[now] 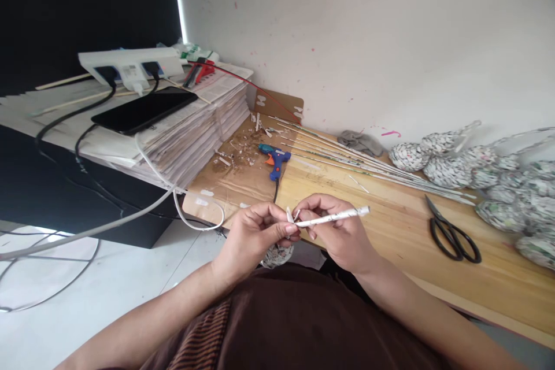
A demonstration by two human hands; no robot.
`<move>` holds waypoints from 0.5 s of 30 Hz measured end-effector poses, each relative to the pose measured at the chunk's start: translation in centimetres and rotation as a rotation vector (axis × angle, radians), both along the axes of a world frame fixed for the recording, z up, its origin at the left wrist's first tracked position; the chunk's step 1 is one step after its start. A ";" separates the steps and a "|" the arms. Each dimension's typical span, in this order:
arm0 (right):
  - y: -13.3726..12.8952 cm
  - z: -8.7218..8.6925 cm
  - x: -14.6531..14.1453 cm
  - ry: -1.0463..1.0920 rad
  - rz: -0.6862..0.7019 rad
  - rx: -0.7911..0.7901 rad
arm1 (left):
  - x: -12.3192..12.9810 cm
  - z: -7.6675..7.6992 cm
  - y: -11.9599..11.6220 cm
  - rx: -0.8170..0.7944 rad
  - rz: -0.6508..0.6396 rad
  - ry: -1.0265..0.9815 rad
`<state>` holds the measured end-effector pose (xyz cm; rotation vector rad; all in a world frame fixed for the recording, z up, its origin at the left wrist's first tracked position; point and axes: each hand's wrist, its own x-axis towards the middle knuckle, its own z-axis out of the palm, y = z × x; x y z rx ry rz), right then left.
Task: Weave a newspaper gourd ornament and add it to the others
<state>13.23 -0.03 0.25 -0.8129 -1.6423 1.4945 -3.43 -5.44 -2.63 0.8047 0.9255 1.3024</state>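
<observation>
Over the table's front edge, both hands meet at fingertip level. My left hand (255, 234) is closed in a pinch on a white paper end, beside a woven paper piece (277, 255) that hangs just below and is partly hidden by the fingers. My right hand (344, 237) is closed on a rolled paper tube (333, 218), its thumb and fingers close to the left fingertips. The tube points to the right, its far end free. Exactly how the tube joins the woven piece is hidden by the fingers.
A blue glue gun (277, 161) lies on cardboard among paper scraps. Several long paper tubes (373, 165) cross the table. Black-handled scissors (453, 234) and woven paper pieces (489, 185) are at right. At left, stacked newspapers (217, 127) carry a phone (145, 110) and a power strip (130, 63).
</observation>
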 end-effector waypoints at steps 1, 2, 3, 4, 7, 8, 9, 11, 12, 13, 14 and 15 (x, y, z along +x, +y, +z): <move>0.0 -0.1 0.0 0.003 0.002 0.002 | 0.1 0.0 -0.1 0.000 0.009 -0.003; 0.1 -0.2 -0.1 0.009 0.005 -0.006 | 0.1 0.1 -0.1 0.002 0.021 -0.011; 0.1 -0.3 -0.1 0.021 0.004 -0.019 | 0.1 0.0 -0.1 0.001 0.037 -0.023; 0.1 -0.4 -0.1 0.034 -0.004 -0.033 | 0.2 0.0 -0.2 -0.001 0.054 -0.037; 0.0 -0.6 -0.2 0.058 -0.022 -0.081 | 0.3 -0.1 -0.1 -0.008 0.108 -0.068; -0.1 -0.7 -0.3 0.063 -0.026 -0.095 | 0.3 -0.2 -0.1 -0.008 0.131 -0.074; -0.3 -0.7 -0.3 0.066 -0.029 -0.109 | 0.4 -0.2 0.0 -0.008 0.154 -0.077; -0.6 -0.8 -0.4 0.081 -0.046 -0.127 | 0.6 -0.1 0.0 -0.006 0.187 -0.082; -0.8 -0.9 -0.4 0.091 -0.060 -0.128 | 0.8 -0.1 0.1 -0.007 0.193 -0.083; -0.9 -1.0 -0.4 0.099 -0.077 -0.127 | 0.9 -0.1 0.1 -0.011 0.194 -0.082; -1.1 -1.1 -0.4 0.104 -0.091 -0.123 | 1.0 -0.1 0.1 -0.015 0.191 -0.082; -1.2 -1.2 -0.4 0.106 -0.102 -0.117 | 1.1 -0.1 0.1 -0.021 0.190 -0.081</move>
